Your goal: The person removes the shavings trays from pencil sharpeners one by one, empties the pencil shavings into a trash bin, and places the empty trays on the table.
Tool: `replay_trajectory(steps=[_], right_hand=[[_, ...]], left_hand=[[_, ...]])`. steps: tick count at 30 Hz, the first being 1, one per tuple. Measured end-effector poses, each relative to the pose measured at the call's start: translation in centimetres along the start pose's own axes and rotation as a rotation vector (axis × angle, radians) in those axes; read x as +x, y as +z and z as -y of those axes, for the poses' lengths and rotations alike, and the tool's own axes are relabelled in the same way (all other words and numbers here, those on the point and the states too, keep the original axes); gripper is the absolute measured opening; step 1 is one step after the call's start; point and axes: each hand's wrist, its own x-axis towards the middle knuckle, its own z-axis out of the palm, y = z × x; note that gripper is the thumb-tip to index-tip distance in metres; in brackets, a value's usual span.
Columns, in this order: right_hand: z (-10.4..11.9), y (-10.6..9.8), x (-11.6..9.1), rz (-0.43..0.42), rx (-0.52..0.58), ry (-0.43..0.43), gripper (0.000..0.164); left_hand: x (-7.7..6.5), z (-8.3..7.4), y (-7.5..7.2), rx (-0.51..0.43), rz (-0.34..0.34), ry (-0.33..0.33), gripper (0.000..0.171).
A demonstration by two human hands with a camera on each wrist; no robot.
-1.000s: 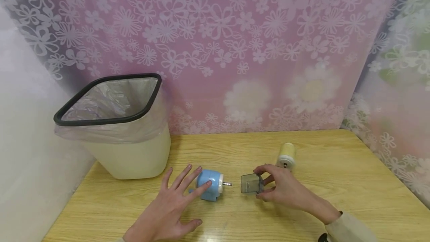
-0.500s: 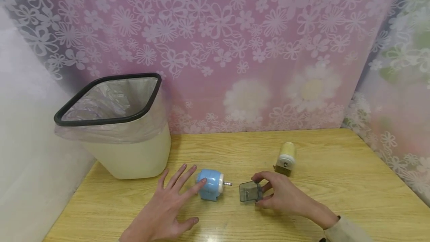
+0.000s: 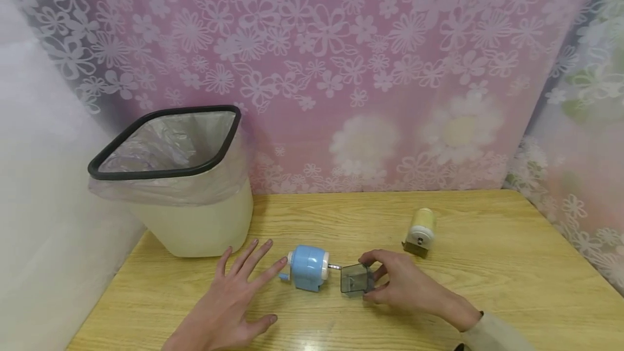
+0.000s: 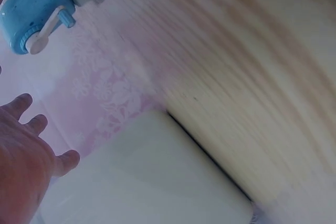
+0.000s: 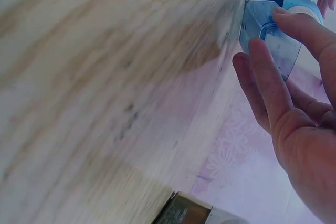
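Note:
A blue hand-crank pencil sharpener [image 3: 307, 267] stands on the table, a short silvery rod [image 3: 334, 267] poking out of its right side. Its pale crank arm [image 4: 46, 31] with a blue knob shows in the left wrist view. Beside it my left hand [image 3: 226, 299] has its fingers spread and holds nothing; the index fingertip is close to the sharpener's left end. My right hand [image 3: 411, 288] pinches a clear grey shavings drawer [image 3: 355, 279] between thumb and fingers, just right of the sharpener. In the right wrist view, the drawer [image 5: 270, 38] overlaps the sharpener; whether they touch I cannot tell.
A yellow and white sharpener [image 3: 421, 229] stands behind my right hand. A cream bin [image 3: 205, 226] with a black rim and plastic liner is at the back left. A pink flowered curtain [image 3: 317, 69] hangs behind the wooden table [image 3: 497, 264].
The drawer in my right hand has moved left and slightly down, closer to the blue sharpener. My left hand has drawn back left, off the sharpener's body. The head view has shifted slightly.

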Motion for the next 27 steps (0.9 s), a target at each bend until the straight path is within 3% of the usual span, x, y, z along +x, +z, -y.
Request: replay_trajectory(steps=[9,23,27], right_hand=[[0.5,1.0,0.7,0.009,-0.096,-0.017,0.06],[0.6,1.8,1.5,-0.07,-0.363,-0.118,0.055],[0.8,1.8,1.4,-0.055,-0.384,-0.11,0.069]], left_hand=[[-0.3,0.6,-0.1,0.012,-0.009,0.008,0.099],[-0.6,0.6,-0.1,0.015,0.0,-0.01,0.1],[-0.6,0.5,-0.1,0.023,-0.004,-0.009,0.099]])
